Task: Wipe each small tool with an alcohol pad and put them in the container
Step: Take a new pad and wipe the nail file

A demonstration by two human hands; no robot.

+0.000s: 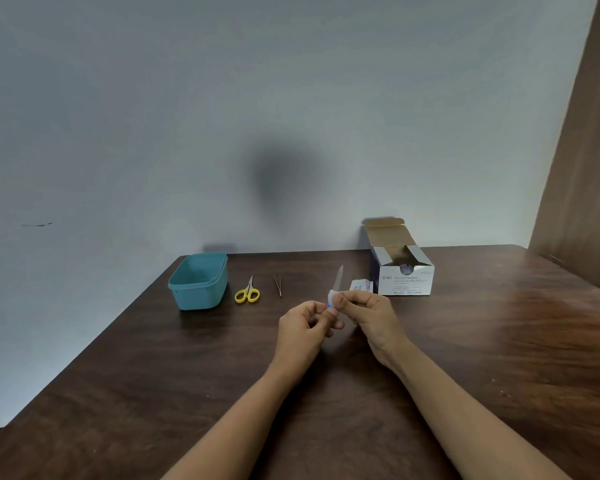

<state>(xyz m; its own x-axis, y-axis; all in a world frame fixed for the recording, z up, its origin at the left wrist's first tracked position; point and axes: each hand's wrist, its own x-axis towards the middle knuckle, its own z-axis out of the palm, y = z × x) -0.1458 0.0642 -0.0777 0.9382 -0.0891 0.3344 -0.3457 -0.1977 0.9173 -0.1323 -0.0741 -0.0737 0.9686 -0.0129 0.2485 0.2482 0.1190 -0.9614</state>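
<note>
Over the middle of the dark wooden table [465,341], my left hand [303,327] holds the lower end of a slim nail file [338,277] whose tip points up and away. My right hand [368,315] pinches a white alcohol pad [332,296] around the file near its handle. Small yellow-handled scissors [247,291] and thin tweezers [278,285] lie on the table to the left. Further left stands a teal plastic container [198,282], with nothing visible inside.
An open white box of alcohol swabs [404,271] stands at the back right, with a torn pad wrapper [360,285] lying beside it. A grey wall runs behind the table and a wooden panel rises at the right.
</note>
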